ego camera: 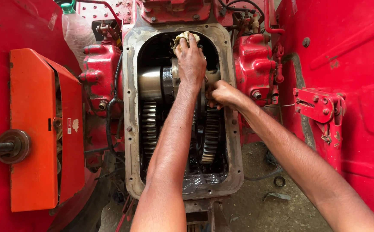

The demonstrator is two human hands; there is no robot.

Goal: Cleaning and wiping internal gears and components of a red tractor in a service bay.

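- A pale rag is gripped by the left hand, pressed at the far end of the open gearbox housing;
- the right hand is curled narrow against the gears, nothing visibly held;
- fingers could be nicked by gear teeth; the rag might snag there.

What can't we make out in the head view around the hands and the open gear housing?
- Left hand: fingertips buried in the rag, grip unclear.
- Right hand: fingers tucked behind the left forearm and housing rim; whatever it touches is hidden.
- Gears: middle covered by the forearm, lower part in shadow.
- Plastic bottle: cut by the top edge.
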